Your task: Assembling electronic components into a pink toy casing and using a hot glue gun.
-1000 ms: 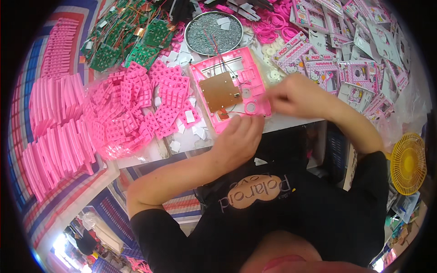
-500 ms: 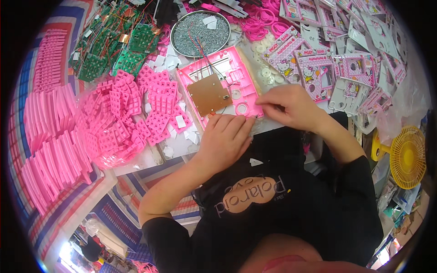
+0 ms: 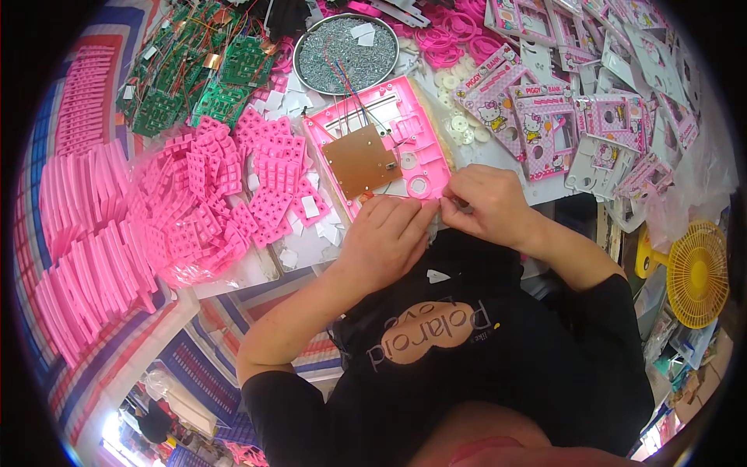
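Note:
A pink plastic casing [image 3: 424, 152] lies tilted on the work table, its inner side up. Inside it, a brown circuit board [image 3: 359, 162] covers the left part, and thin red and blue wires [image 3: 342, 74] run from it toward the far side. My left hand [image 3: 387, 237] grips the casing's near edge, fingers together over the rim and the thumb hidden. At the near right corner, my right hand [image 3: 489, 202] is closed in a pinch against the casing. Whatever lies between its fingertips is too small or hidden to make out.
Beyond the casing stands a round metal bowl [image 3: 396, 58] of small screws. Pink button pads [image 3: 272, 171] and green circuit boards [image 3: 245, 62] are heaped at left, beside stacked pink panels [image 3: 89, 284]. Printed panels [image 3: 542, 128] pile up at right, above a yellow fan [image 3: 698, 272].
My right hand has come down and slightly left, from above the casing's right edge to its near right corner, closing its fingers further. My left hand stays nearly in place.

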The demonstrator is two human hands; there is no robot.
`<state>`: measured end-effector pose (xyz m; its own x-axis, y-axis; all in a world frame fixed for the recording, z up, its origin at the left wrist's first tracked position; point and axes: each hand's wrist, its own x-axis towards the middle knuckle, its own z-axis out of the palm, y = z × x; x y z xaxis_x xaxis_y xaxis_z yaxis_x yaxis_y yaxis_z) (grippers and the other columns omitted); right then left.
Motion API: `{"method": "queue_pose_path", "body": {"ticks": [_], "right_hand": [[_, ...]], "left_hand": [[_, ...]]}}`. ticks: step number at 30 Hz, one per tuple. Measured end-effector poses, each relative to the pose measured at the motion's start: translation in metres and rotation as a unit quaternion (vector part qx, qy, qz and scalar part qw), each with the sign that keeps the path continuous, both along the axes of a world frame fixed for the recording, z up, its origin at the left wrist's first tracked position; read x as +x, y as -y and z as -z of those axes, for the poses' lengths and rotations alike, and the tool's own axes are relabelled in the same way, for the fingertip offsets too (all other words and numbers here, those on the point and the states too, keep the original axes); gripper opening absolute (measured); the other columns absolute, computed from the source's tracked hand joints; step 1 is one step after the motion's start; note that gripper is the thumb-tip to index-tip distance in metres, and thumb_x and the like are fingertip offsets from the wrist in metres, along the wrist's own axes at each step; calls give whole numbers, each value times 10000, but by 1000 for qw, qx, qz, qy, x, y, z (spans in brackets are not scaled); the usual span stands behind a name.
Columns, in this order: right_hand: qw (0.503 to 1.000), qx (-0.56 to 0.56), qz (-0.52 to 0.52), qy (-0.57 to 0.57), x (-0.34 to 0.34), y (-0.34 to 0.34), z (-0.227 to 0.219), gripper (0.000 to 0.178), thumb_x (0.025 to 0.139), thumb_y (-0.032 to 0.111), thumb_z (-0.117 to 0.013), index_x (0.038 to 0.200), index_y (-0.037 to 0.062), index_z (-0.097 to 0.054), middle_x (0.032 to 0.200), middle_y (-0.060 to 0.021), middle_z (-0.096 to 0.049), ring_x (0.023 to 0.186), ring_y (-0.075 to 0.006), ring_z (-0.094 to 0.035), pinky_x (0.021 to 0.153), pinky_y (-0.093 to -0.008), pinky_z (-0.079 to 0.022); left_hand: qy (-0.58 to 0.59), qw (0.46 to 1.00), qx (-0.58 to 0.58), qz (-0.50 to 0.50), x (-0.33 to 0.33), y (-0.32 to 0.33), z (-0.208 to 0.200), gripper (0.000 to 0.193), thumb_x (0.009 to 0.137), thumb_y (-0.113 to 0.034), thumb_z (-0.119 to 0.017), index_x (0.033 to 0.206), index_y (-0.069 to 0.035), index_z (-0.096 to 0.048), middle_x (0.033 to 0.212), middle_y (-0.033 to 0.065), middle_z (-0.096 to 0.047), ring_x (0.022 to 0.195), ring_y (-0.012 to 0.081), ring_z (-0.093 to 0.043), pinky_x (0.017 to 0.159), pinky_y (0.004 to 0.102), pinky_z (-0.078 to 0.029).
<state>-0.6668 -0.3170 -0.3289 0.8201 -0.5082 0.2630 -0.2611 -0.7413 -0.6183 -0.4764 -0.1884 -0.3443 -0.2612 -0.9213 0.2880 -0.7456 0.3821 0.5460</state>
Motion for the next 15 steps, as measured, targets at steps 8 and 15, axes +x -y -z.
{"method": "queue_pose_path", "body": {"ticks": [8, 15], "right_hand": [[995, 101, 1, 16, -7, 1, 3, 99, 816, 81, -745, 840, 32, -662, 683, -80, -595, 579, -217, -596, 529, -325, -452], [944, 318, 23, -83, -14, 12, -8, 104, 874, 88, -729, 938, 12, -700, 679, -30, -612, 597, -79, -544, 536, -259, -414]], "left_hand": [[36, 999, -2, 11, -1, 0, -1, 673, 727, -134, -772, 1363, -35, -577, 1126, 84, -590, 1001, 272, -578, 886, 415, -475], [100, 994, -45, 22, -5, 0, 1, 669, 718, -121, -756, 1354, 3, -585, 1090, 73, -580, 974, 246, -570, 878, 407, -476]]}}
